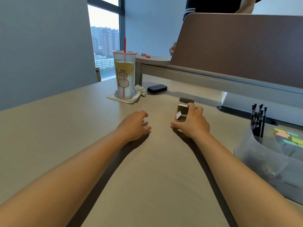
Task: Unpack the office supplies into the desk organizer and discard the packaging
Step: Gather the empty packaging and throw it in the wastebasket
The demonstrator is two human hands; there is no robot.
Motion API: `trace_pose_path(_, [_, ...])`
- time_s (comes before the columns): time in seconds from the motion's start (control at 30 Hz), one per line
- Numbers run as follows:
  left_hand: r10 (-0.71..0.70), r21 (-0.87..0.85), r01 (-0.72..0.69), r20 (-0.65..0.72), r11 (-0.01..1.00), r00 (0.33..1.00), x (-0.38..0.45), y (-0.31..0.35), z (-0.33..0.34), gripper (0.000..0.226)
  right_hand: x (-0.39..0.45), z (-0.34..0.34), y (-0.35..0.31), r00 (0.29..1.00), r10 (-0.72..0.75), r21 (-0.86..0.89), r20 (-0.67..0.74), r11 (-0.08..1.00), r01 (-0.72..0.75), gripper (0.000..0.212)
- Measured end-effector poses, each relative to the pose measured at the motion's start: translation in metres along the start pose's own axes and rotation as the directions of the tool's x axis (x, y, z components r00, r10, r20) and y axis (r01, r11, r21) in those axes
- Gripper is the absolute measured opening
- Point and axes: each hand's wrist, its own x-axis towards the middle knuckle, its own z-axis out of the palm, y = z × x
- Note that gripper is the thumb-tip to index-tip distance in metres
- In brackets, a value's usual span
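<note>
1. Pale wood-look laminate covers the worktop [65, 128], which fills the lower frame.
2. Left of centre, a clear plastic drink cup [124, 74] with a red straw stands on a napkin; a crumpled tissue [141, 90] and a small black case [157, 88] lie just beside it.
3. The left hand [134, 125] hovers low over the worktop at centre frame, palm down, its fingers [145, 114] loosely curled and holding nothing.
4. Just right of centre, the right hand [193, 123] grips a small open cardboard box [181, 110], thumb on the near side and fingers curled over the far edge; its flaps stand open. Whether anything is left inside I cannot tell.
5. At the right edge sits the translucent desk organizer [255, 154], with black pens [259, 122] upright in one compartment and coloured sticky notes [290, 136] in another.
6. Judgement: the unpacking looks largely done, and the step in hand is dealing with this box as packaging.
7. The next move probably calls for lifting the box clear, checking it is empty, and carrying it to a bin, which is not in view.
</note>
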Motion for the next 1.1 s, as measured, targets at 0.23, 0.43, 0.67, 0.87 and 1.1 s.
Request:
trace_pose_path(0.23, [0.033, -0.119, -0.031, 0.008, 0.992, 0.999, 0.027, 0.027, 0.014, 0.054, -0.014, -0.018, 0.027, 0.992, 0.051, 0.115, -0.119, 0.993, -0.037, 0.080])
trace_pose_path(0.43, [0.011, -0.237, -0.007, 0.018, 0.971, 1.000, 0.053, 0.062, 0.036, 0.081, -0.028, -0.020, 0.043, 0.972, 0.191, 0.233, -0.140, 0.960, -0.156, 0.082])
trace_pose_path(0.67, [0.017, -0.306, -0.016, 0.000, 0.952, 1.000, 0.081, 0.077, 0.057, 0.101, -0.027, -0.013, 0.048, 0.966, 0.237, 0.219, -0.105, 0.953, -0.210, 0.078])
trace_pose_path(0.87, [-0.037, -0.316, 0.020, -0.048, 0.949, 0.998, 0.079, 0.077, 0.059, 0.073, -0.028, -0.015, 0.048, 0.970, 0.223, 0.321, -0.096, 0.929, -0.182, 0.083])
trace_pose_path(1.1, [-0.057, -0.301, 0.026, -0.095, 0.953, 0.994, 0.023, 0.043, 0.015, 0.057, -0.049, -0.012, 0.019, 0.990, 0.137, 0.512, -0.025, 0.852, -0.105, 0.079])
